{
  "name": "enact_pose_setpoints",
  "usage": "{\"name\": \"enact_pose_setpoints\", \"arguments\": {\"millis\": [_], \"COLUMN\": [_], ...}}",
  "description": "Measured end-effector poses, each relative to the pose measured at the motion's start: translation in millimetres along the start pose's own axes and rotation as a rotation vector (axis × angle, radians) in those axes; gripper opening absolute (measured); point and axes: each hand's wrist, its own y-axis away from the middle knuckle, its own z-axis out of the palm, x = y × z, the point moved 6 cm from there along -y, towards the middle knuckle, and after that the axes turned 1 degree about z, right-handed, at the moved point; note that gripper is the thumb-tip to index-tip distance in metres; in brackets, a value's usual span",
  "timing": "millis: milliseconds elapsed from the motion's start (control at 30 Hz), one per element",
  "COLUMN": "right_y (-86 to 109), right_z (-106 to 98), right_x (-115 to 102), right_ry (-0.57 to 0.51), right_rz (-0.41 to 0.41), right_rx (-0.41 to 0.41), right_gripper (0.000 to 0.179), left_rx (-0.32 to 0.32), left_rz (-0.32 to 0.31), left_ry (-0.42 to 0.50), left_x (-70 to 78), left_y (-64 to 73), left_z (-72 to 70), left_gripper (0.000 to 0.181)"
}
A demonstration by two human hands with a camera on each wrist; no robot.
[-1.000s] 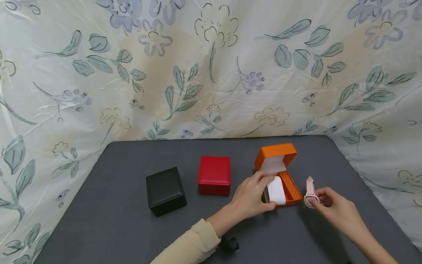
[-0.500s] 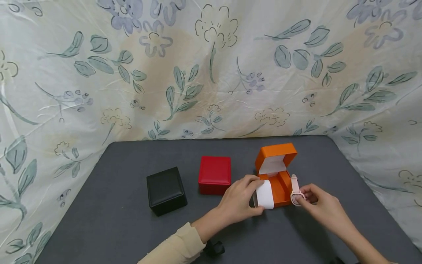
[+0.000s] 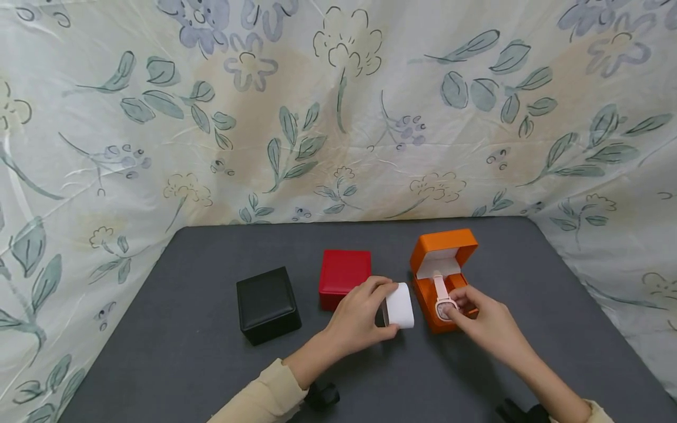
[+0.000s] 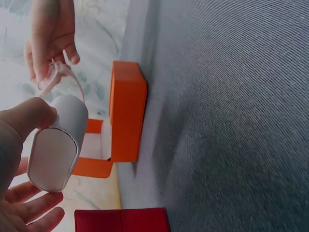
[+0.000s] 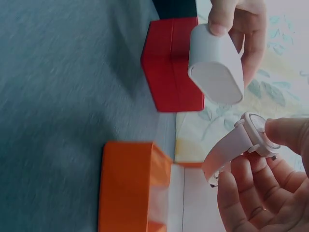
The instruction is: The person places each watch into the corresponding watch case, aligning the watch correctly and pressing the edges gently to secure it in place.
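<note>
My left hand (image 3: 357,317) grips a white watch cushion (image 3: 400,305) between thumb and fingers, held left of the orange watch box. In the left wrist view the cushion (image 4: 53,154) shows its flat oval end, with the thumb on top. My right hand (image 3: 483,314) pinches a pale pink wristwatch (image 3: 445,306) at its case, the strap hanging free. From the head view the watch overlaps the open orange box (image 3: 436,326). In the right wrist view the watch (image 5: 236,145) is raised above that box (image 5: 126,188), whose lid stands up with a white lining.
A red box (image 3: 345,273) with its lid down sits behind my left hand. Further left stands a closed black box (image 3: 268,305). All rest on a dark grey table (image 3: 158,352), with a floral cloth (image 3: 296,117) hanging behind and along the sides.
The left hand has drawn the cushion out of the orange box and leftward. The right hand has brought the watch left, from beside the box to over it.
</note>
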Motion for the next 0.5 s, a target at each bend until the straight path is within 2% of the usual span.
{"name": "enact_pose_setpoints", "arguments": {"millis": [500], "right_y": [-15.4], "right_z": [27], "right_x": [-37], "right_ry": [-0.148], "right_rz": [-0.077], "right_rx": [-0.023], "right_gripper": [0.020], "left_rx": [0.050], "left_rz": [0.009], "left_ry": [-0.018], "left_x": [-9.1], "left_y": [16.9], "left_z": [-14.2], "left_gripper": [0.069]}}
